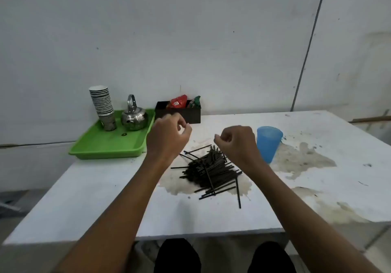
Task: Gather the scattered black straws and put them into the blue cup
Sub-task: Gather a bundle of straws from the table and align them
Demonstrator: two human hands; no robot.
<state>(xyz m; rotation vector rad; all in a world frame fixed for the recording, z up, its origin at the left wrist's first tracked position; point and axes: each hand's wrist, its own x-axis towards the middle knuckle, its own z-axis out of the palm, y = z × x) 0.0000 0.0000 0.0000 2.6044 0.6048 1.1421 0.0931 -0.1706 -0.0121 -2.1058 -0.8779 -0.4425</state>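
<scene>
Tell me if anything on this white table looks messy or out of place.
Yes. The thin black straws lie in a criss-crossed heap mid-table, none visibly in the blue plastic cup beside them. Brownish dried stains blotch the white table under and around both.

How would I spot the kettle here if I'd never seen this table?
Look to the green tray at the table's far left. The kettle stands on it, right of the stacked paper cups. It alone is shiny metal, round-bodied, with an arched handle.
</scene>
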